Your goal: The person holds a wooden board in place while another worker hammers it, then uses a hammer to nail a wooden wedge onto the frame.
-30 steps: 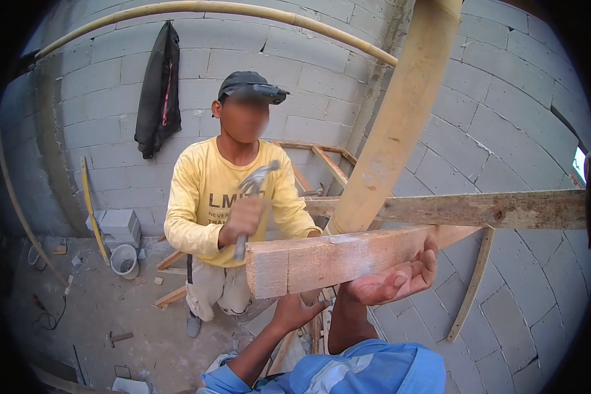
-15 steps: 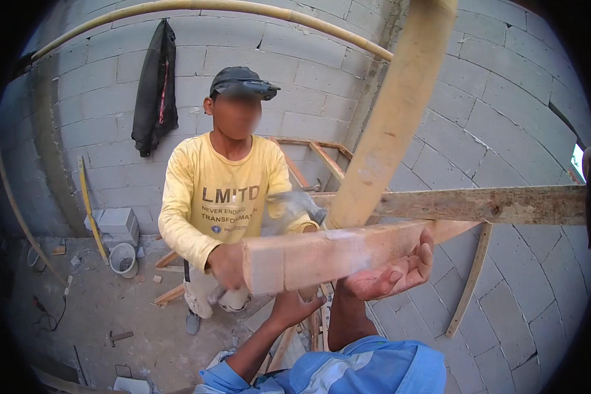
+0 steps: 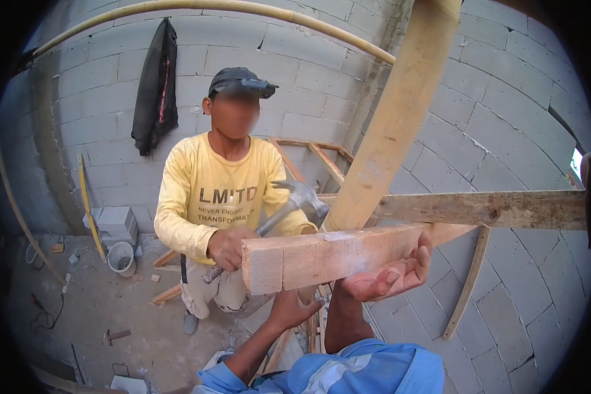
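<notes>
Swung down over the last second: hammer (image 3: 279,218) in the co-worker's hand (image 3: 233,248), from upright before the yellow shirt (image 3: 226,177) to a slant, with its head now close to the left of the foot of the bamboo post (image 3: 400,111). Kept in much the same place: timber (image 3: 335,259), just in front of the post's foot. Runs lengthwise across it, nearly level, with the cut end pointing left of the post and toward the viewer, and the other end receding to the right, slightly higher. Bears a thin line across the near face by the cut end.

Lies over the right hand (image 3: 391,276), set palm up by the lower edge, right of the post's foot; fingers half curled, a little apart, in front of the near face, not seen pinching. Cannot tell how the fingers of the left hand (image 3: 294,310) are set, being hidden by the timber, below and left of the post; only the thumb plain to see, stuck out rightward.

Passing behind the post and off to its right: rough board (image 3: 479,210), above a narrow batten (image 3: 471,279). Left of the post: wooden frame (image 3: 326,162); farther left, dark jacket (image 3: 156,88) and bucket (image 3: 121,258). In the way: post, rising right behind the timber and covering part of the board.
</notes>
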Available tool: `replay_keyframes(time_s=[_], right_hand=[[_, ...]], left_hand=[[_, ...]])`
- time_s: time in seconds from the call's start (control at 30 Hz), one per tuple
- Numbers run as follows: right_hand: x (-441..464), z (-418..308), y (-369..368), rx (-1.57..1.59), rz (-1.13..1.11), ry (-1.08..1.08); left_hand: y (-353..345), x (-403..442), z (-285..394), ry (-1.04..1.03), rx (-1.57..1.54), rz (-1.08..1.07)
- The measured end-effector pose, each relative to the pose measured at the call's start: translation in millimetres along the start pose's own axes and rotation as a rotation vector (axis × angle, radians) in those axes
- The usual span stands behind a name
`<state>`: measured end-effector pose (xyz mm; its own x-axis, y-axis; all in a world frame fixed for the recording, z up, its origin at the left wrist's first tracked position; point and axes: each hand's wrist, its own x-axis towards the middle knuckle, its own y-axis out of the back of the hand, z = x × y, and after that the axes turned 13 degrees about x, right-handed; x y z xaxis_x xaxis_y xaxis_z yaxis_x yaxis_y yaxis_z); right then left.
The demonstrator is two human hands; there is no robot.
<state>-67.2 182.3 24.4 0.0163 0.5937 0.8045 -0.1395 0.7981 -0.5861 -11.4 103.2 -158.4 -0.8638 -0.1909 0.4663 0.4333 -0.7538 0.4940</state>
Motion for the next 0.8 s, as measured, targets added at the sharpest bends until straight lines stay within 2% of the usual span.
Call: replay_keyframes(time_s=[0.37, 0.57, 0.67, 0.8], right_hand=[[-3, 1, 2, -0.011, -0.033, -0.029], [-3, -1, 2, -0.04, -0.021, -0.041], [-2, 3, -1, 0.105, 0.018, -0.034], [-1, 5, 2, -0.043, 0.019, -0.024]], left_hand=[[7, 1, 9, 0.036, 0.03, 0.058], [6, 0, 5, 0.061, 0.021, -0.023], [5, -1, 10, 0.102, -0.005, -0.002], [1, 4, 4, 0.022, 0.039, 0.025]])
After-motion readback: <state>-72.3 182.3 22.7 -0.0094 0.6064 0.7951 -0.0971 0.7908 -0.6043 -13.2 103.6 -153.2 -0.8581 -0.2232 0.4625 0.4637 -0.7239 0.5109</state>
